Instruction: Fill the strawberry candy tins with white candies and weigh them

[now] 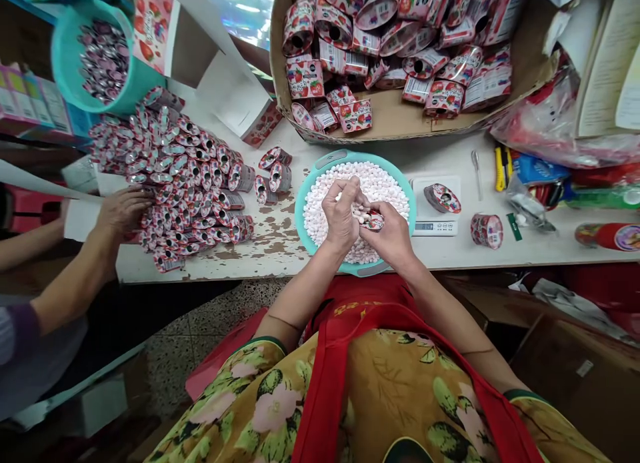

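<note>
A turquoise basin (303, 235) full of small white pellets (320, 203), which look like candies, stands in front of me. Over it, my left hand (341, 209) is closed, with a few white pellets showing at its fingers. My right hand (391, 231) grips a small red-and-pink strawberry-print packet (374, 221) close beside the left fingers. The packet's opening is partly hidden by both hands. To the right, a white digital scale (436, 228) carries another strawberry packet (443, 198), and one more packet (487, 231) stands on the table beyond it.
A cardboard box (390, 113) of packets stands behind the basin. Many packets (190, 196) crowd the left side, near a co-worker's hand (125, 209) and a turquoise bucket (63, 63). A spoon (477, 173), a yellow cutter (501, 168) and a red bottle (607, 236) lie right.
</note>
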The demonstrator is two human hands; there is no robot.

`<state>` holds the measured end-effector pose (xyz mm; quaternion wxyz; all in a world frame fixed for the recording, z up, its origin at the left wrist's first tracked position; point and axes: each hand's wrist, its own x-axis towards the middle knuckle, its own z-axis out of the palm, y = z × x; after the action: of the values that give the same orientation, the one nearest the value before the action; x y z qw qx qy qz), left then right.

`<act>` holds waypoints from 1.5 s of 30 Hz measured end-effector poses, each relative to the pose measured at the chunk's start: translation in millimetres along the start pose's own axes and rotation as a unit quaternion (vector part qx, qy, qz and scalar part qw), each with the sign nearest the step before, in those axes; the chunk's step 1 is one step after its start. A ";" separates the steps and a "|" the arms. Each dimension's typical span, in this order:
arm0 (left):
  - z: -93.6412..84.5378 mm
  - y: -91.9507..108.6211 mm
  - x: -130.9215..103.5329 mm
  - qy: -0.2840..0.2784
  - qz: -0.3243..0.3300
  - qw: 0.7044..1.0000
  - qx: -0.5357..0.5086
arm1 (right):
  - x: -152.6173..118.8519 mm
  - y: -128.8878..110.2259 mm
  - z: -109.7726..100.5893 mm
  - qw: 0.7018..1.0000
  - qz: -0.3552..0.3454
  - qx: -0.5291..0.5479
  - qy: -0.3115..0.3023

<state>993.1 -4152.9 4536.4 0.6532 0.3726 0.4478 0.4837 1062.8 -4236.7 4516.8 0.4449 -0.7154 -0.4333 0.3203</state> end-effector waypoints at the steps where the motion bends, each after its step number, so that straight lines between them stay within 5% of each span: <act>1: 0.9 -0.2 0.9 0.007 -0.008 1.000 0.004 | 0.3 -0.8 0.5 1.000 0.003 -0.007 0.000; 24: 16.0 6.6 -4.7 -0.025 -0.012 0.999 0.033 | -0.3 -8.6 -12.4 0.999 0.019 -0.024 0.035; 34: 19.2 21.2 -19.4 -0.105 -0.032 0.994 0.019 | -5.3 -6.7 -15.0 0.997 0.002 0.044 0.060; 39: 16.7 31.5 -27.4 -0.114 0.044 0.991 0.060 | -5.8 -4.5 -8.4 0.987 -0.030 0.140 0.067; 45: 16.6 21.1 -33.6 -0.115 0.154 0.976 0.107 | -2.2 -0.4 -5.1 0.978 -0.050 0.185 0.082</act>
<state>998.1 -4180.8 4568.8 0.5745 0.5580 0.3562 0.4814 1066.1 -4240.4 4519.4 0.6189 -0.6219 -0.3635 0.3132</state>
